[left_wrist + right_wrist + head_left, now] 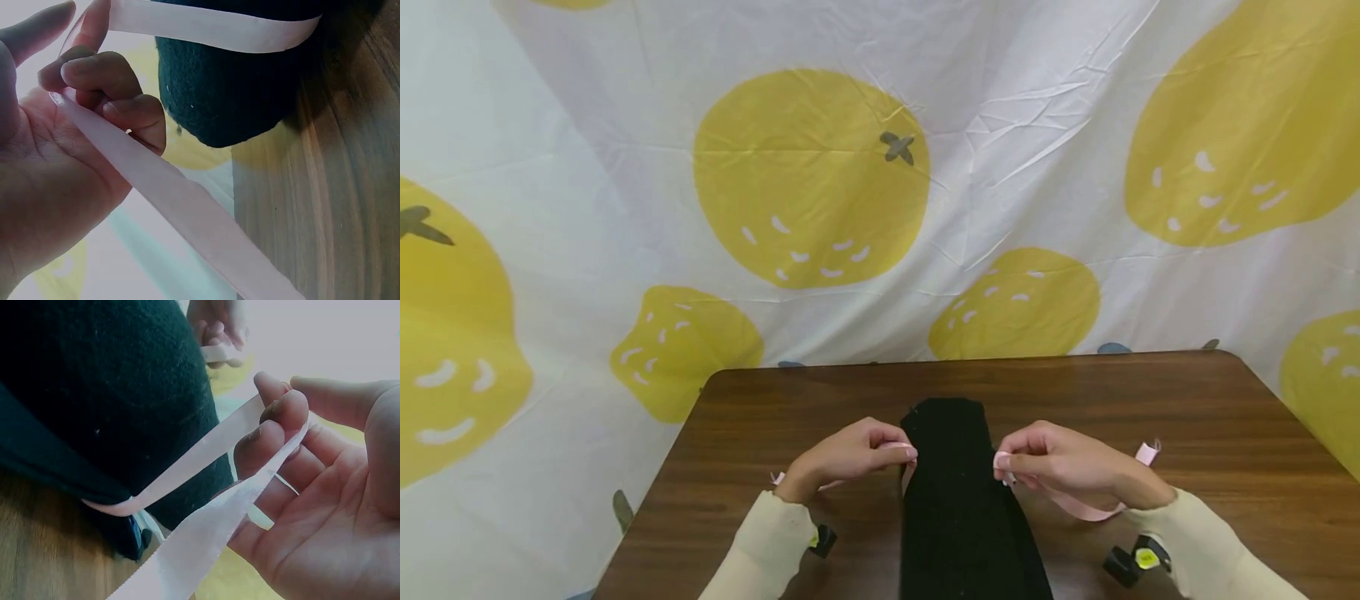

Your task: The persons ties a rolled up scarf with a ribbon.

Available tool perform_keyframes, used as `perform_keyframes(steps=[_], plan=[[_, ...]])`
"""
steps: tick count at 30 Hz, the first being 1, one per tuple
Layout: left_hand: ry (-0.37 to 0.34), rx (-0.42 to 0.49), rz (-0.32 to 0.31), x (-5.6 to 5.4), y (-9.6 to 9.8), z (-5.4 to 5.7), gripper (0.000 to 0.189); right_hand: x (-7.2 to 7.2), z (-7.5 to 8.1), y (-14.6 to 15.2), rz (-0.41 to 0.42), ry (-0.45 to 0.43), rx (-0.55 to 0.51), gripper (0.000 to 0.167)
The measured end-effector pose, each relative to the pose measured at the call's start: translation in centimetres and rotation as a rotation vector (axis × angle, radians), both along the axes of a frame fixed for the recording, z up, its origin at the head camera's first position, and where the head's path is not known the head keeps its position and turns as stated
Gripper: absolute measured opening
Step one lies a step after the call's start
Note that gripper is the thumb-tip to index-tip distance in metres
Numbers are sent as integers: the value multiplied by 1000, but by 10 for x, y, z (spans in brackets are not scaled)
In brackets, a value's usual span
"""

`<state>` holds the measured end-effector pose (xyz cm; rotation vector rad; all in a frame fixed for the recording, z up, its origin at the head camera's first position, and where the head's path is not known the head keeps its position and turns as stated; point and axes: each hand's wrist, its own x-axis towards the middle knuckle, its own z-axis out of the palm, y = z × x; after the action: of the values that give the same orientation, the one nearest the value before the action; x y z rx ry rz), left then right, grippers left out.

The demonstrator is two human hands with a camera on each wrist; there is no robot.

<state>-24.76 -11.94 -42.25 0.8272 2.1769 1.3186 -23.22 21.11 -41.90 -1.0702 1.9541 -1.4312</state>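
Biggest thing here is one white hanging cloth [625,100] filling the far side, printed with seven yellow fruits [812,179] that I can count, some cut off at the edges. In front of it there's one brown wood table [1225,433]. Lying lengthwise on that, near to far, is one fuzzy black cloth bundle [958,500], right between the hands.

Two pale sleeves [1210,542] come in from the near side, one per arm. Two hands: the left hand [857,454] is just left of the bundle with fingers curled, pinching pink ribbon [1084,510]. The right hand [1067,458] mirrors it just right of the bundle, fingertips and thumb pinching ribbon too.

So that's two stretches of ribbon, one per side, each running from a hand down to the bundle's underside. Can't see whether they join under there. Two loose ends show, one by each wrist. Smallest bits: two black gadgets [824,541] with yellow labels, one at each wrist.
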Motion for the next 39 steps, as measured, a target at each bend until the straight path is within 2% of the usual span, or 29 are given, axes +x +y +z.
perform_keyframes(steps=[8, 12, 15, 19, 23, 31, 39], plan=[[73, -7, -29, -1, 10, 2, 28, 1, 3, -14, -56, 42, 38, 24], [32, 27, -16, -1, 15, 5, 23, 1, 4, -20, -83, 48, 38, 23], [22, 51, -29, -1, 19, 6, 23, 1, 5, -24, -84, 78, 35, 21], [97, 28, -59, -2, 24, 8, 25, 2, 7, -29, -107, 108, 60, 22], [147, 4, -71, -2, 29, 9, 23, 3, 10, -35, -155, 68, 104, 24], [113, 39, -7, 2, 36, 10, 21, 2, 9, -43, -204, 83, 110, 22], [164, 50, 57, 3, 39, 8, 26, 0, 7, -50, -198, 58, 67, 17]])
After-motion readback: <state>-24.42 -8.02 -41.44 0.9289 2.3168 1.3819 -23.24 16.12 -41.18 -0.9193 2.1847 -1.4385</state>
